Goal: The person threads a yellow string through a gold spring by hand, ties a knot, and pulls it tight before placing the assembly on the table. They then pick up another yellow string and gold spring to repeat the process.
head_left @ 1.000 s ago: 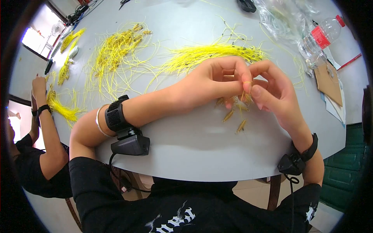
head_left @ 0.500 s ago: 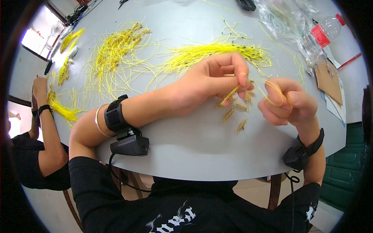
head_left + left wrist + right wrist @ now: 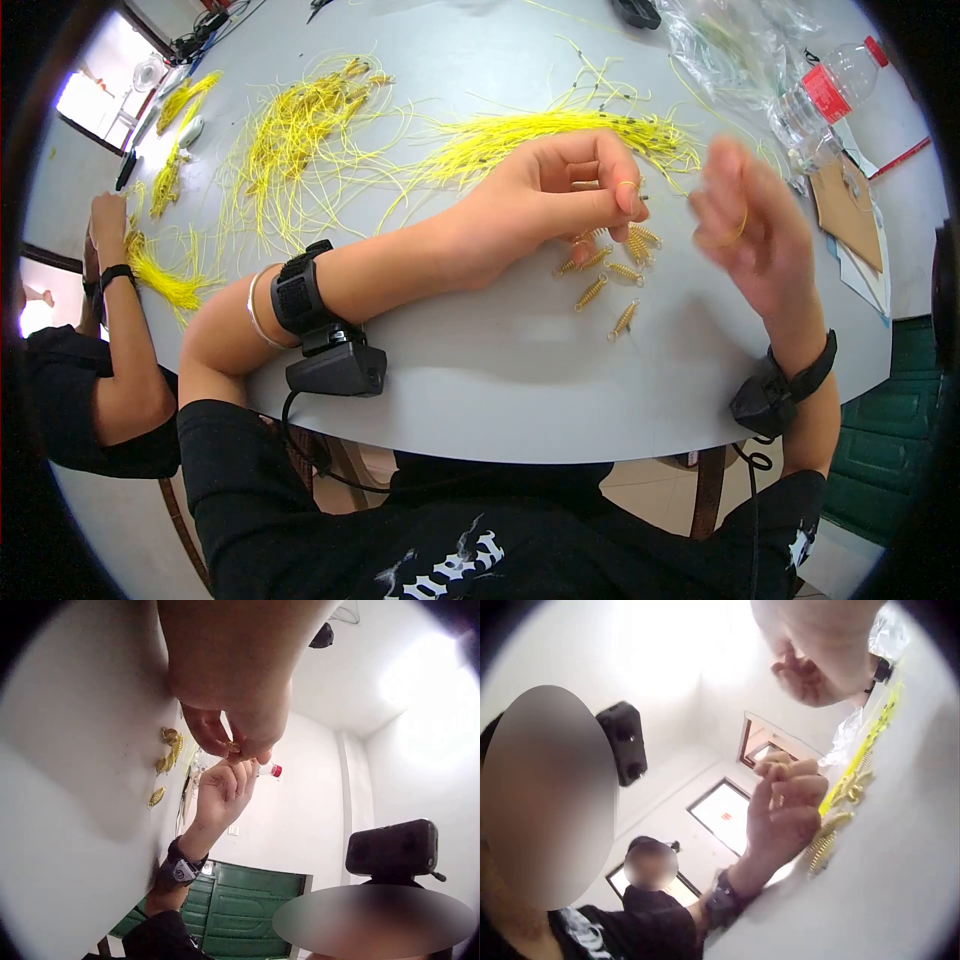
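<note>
While the left hand [image 3: 560, 205] hung over the bench [image 3: 480, 390], the head view showed its thumb and first finger pinching a thin yellow line [image 3: 742, 222]. The right hand [image 3: 755, 230], blurred, was apart on its right, fingers curled round a bow of that line; whether the stretch between them ran unbroken was too fine to tell. Loose springs [image 3: 591, 293] lay on the bench just below the left fingers, towards the person, so the left hand was the nearer. The lowest two slanted, upper ends to the right; others lay bunched by the fingers. They looked gold and closely coiled, with small end loops.

In the left wrist view, the springs lay left of the left fingertips; a gold bit showed at the tips, too small to name. The right hand's fingers were folded inwards.

In the right wrist view, the left fingers met at their tips above the springs, whose ribbed coils showed clearly; the right fingers were bent, but the line in them could not be made out.
</note>
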`<state>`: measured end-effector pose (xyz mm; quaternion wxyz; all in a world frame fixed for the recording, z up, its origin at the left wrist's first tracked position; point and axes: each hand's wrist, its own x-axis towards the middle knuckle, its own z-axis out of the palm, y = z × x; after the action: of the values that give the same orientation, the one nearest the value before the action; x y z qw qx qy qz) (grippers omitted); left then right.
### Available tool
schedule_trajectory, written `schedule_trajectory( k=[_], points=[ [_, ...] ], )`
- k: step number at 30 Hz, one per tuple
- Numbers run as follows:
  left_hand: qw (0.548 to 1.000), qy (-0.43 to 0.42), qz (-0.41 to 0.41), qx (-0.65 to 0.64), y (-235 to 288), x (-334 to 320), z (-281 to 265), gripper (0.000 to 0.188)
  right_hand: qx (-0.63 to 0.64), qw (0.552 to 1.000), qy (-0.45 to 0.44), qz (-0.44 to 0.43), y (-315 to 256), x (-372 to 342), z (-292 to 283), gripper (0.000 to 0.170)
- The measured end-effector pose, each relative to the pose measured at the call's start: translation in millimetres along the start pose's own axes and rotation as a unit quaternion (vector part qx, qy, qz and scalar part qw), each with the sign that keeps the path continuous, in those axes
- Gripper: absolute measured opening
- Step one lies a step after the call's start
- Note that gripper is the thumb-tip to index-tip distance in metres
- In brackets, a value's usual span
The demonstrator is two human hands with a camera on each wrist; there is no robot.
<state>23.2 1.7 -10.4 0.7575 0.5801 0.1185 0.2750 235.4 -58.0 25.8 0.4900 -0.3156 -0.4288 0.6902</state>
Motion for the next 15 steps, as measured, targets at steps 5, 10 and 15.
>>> schedule_trajectory(
  k=[5, 10, 15],
  points=[
    [1.0, -0.006, 0.005, 0.013, 0, 0, 0, 0.01, 0.048, 0.963, 0.259, -0.06, -6, 8, -25, 0.022],
    [1.0, -0.009, 0.002, 0.014, 1, 0, -1, 0.009, -0.137, 0.973, 0.161, -0.088, 1, 7, 1, 0.027],
    [1.0, -0.002, -0.008, 0.008, 4, -1, 1, 0.007, -0.329, 0.944, 0.028, -0.031, 12, 5, 5, 0.017]
  ],
)
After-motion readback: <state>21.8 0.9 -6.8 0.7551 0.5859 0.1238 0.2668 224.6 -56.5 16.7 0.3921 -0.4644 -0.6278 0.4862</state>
